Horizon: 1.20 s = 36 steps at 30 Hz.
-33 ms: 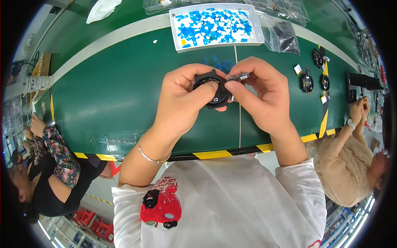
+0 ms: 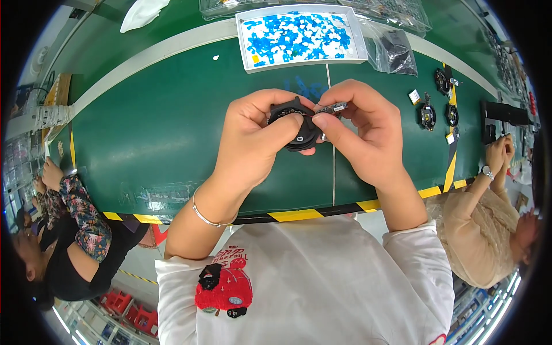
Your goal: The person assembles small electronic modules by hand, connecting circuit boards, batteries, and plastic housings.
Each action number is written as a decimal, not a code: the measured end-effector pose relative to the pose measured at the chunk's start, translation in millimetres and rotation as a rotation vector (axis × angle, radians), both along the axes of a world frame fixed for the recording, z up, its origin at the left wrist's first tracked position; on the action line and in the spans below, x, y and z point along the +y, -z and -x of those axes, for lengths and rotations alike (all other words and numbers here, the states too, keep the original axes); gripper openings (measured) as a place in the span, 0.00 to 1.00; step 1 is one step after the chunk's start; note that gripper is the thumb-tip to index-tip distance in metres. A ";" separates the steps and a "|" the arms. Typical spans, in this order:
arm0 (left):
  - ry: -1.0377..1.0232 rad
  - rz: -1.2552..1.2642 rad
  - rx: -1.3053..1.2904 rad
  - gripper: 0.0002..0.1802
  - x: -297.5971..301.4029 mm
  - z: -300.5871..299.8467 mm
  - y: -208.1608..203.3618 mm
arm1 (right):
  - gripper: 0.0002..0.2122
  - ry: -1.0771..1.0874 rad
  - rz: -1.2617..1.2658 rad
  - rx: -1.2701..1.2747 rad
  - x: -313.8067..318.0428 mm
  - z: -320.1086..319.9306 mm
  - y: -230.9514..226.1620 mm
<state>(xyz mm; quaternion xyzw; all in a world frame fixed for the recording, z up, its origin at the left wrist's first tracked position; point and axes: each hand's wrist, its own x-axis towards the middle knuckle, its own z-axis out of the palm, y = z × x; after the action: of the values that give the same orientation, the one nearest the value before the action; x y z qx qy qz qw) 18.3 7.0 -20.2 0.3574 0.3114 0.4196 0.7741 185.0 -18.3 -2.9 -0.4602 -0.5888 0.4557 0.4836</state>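
Your left hand grips the likely light, stiff watch case. At its two o'clock, your right hand pinches a probably fragile board; favour its edges.

A round black plastic watch-like case, with lugs at its upper edge, is held above the green worktop in the left hand, its open face up and partly hidden by the thumb. A small, narrow grey electronic piece sits just beside its upper right, pinched in the right hand.
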 end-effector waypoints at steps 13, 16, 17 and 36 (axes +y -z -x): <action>0.053 -0.048 0.034 0.09 4.5 4.9 3.2 | 0.07 -0.027 0.021 -0.008 -1.4 -2.3 -4.8; 0.131 0.029 0.037 0.09 5.7 5.5 -0.9 | 0.07 -0.025 0.047 0.055 -1.8 -0.6 -4.5; 0.118 0.028 0.052 0.10 5.2 4.5 -0.6 | 0.07 -0.032 0.051 0.056 -1.6 -0.5 -4.1; 0.140 0.144 0.019 0.08 6.7 5.1 3.6 | 0.05 -0.040 0.279 0.125 8.9 -27.4 -3.3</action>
<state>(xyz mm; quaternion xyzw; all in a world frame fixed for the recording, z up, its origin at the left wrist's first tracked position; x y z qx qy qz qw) 13.1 13.8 -23.8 0.3257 0.3222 0.3375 0.8223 212.4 -9.3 0.4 -0.4819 -0.4977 0.5703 0.4414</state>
